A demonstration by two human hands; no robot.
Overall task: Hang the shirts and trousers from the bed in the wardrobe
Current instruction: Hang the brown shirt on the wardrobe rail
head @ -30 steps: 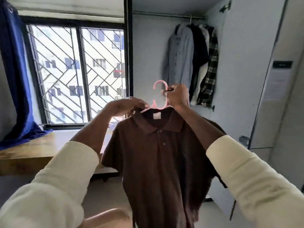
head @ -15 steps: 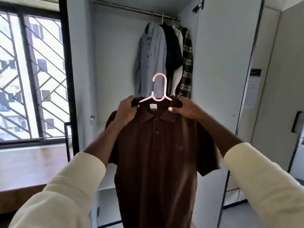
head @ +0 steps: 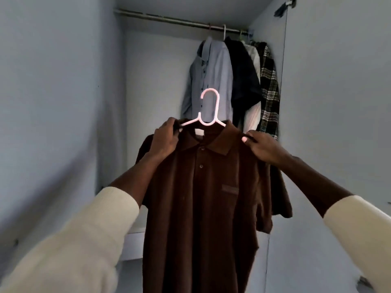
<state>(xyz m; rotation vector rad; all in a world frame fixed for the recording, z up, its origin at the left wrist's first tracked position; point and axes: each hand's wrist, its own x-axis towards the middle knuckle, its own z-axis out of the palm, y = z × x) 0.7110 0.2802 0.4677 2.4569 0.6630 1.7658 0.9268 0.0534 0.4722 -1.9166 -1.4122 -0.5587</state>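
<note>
Two hands are raised before the open wardrobe, and between them a brown polo shirt is held up on a pink hanger; the left hand is curled round the shirt's shoulder seam at the hanger's left arm, while the right hand pinches the cloth at the opposite shoulder, thumb on top. The shirt is carried with its front toward the camera, its long axis hanging straight down, its shoulder line running left to right between the two grips; the hook stands upright, midway between the hands and above both, its open side turned left. The rail lies well above and beyond the hook, running left to right; a bare stretch is seen to the left of the hung garments, which are bunched at the right end. The coming move is judged to be a lift upward and forward, so that the hook is carried over the bare stretch of rail; neither hand is plainly nearer, though the free stretch lies on the left hand's side.
</note>
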